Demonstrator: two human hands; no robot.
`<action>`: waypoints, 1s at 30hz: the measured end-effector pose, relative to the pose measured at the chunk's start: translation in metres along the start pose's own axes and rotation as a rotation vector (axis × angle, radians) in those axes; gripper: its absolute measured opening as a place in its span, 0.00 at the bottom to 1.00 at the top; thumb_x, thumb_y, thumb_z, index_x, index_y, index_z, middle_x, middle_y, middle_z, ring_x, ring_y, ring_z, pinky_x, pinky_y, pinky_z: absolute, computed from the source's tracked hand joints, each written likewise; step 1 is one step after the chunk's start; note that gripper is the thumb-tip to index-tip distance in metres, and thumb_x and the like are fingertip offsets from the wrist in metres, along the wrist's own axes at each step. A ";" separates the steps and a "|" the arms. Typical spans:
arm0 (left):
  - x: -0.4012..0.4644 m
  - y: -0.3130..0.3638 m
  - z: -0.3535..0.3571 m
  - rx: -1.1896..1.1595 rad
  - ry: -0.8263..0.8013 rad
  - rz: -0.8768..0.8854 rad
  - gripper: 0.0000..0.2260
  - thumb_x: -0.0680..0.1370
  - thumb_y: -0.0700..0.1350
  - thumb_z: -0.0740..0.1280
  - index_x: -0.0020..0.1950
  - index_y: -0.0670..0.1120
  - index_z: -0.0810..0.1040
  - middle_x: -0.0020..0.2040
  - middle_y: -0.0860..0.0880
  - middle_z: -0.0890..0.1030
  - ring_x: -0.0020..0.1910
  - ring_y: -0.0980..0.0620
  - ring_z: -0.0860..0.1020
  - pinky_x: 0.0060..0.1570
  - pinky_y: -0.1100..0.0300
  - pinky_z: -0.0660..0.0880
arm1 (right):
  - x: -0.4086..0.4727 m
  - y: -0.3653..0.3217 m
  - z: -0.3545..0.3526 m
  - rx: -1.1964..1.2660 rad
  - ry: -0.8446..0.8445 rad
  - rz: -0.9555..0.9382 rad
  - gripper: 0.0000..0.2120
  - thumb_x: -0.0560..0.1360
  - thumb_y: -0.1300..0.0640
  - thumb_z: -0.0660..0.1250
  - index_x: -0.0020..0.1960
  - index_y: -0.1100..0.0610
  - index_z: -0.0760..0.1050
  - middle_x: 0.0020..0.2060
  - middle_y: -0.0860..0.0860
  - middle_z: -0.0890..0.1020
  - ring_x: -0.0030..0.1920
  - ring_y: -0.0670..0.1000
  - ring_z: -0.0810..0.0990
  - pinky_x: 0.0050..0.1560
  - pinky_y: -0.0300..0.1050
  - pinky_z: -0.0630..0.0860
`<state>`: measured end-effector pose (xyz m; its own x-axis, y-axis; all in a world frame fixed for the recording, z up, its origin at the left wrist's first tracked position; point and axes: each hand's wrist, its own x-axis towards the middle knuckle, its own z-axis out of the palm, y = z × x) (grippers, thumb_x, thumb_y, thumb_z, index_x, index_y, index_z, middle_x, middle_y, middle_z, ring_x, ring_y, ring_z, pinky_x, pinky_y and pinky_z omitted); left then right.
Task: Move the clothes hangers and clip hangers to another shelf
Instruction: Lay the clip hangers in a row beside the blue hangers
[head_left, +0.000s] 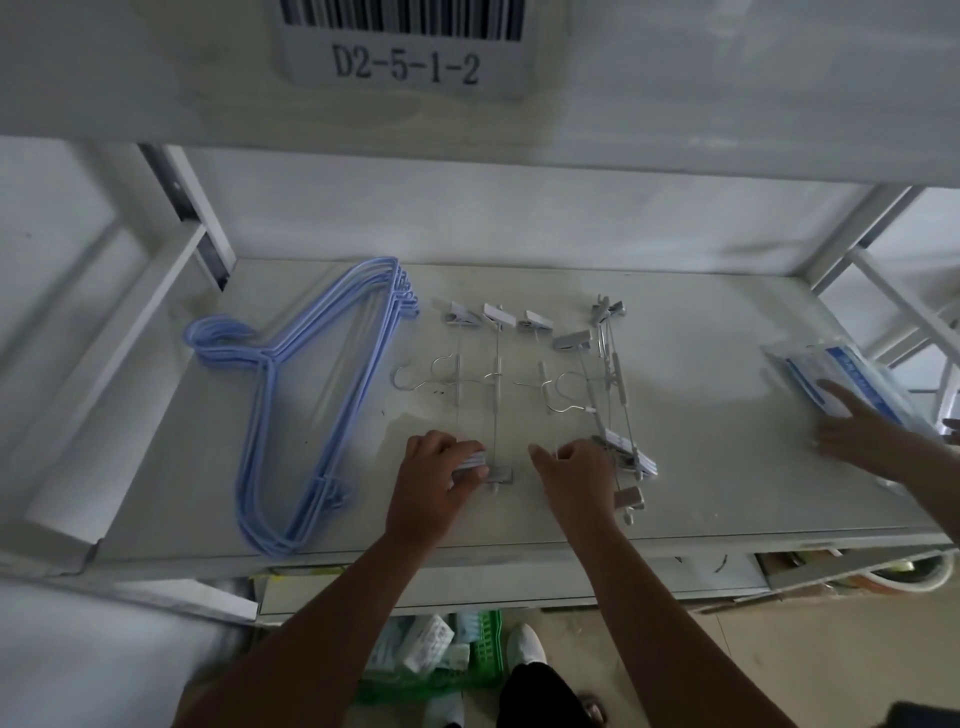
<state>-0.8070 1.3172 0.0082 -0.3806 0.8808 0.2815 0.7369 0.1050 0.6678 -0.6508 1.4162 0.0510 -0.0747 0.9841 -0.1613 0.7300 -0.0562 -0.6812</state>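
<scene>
A stack of light blue wire clothes hangers (301, 395) lies on the left of the white shelf (717, 364), hooks pointing left. Several metal clip hangers (498, 364) with grey and white clips are spread over the shelf's middle. My left hand (431, 488) is closed on the near clip of one clip hanger (470, 462). My right hand (571, 480) pinches the thin wire of another clip hanger next to a pile of clips (628, 457).
Another person's hand (862, 431) rests on a clear packet with a blue label (841, 379) at the shelf's right end. A barcode tag (405, 47) reading D2-5-1-2 hangs on the shelf above. A green basket (467, 660) of packages sits on the floor below.
</scene>
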 end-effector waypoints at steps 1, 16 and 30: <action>0.000 0.001 0.000 -0.001 0.000 -0.006 0.16 0.76 0.57 0.64 0.58 0.52 0.81 0.49 0.52 0.73 0.51 0.54 0.68 0.47 0.60 0.71 | -0.001 -0.001 0.004 -0.011 -0.004 -0.009 0.17 0.70 0.45 0.72 0.34 0.57 0.73 0.31 0.52 0.75 0.31 0.51 0.72 0.33 0.41 0.62; -0.002 0.002 0.000 -0.028 0.007 -0.024 0.18 0.70 0.61 0.69 0.54 0.53 0.80 0.56 0.52 0.68 0.54 0.54 0.67 0.48 0.65 0.70 | -0.012 0.003 -0.008 -0.010 -0.003 -0.082 0.20 0.73 0.47 0.68 0.60 0.57 0.78 0.55 0.53 0.79 0.54 0.52 0.77 0.53 0.44 0.72; -0.001 0.004 -0.002 -0.054 0.016 -0.003 0.18 0.71 0.61 0.67 0.53 0.51 0.81 0.54 0.53 0.68 0.54 0.53 0.69 0.48 0.58 0.75 | 0.017 0.053 -0.063 -0.309 0.098 -0.016 0.21 0.72 0.52 0.67 0.63 0.58 0.74 0.60 0.59 0.72 0.59 0.61 0.70 0.55 0.50 0.69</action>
<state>-0.8056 1.3160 0.0120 -0.3917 0.8731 0.2904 0.7045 0.0815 0.7050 -0.5704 1.4407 0.0572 -0.0328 0.9968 -0.0727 0.9023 -0.0018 -0.4312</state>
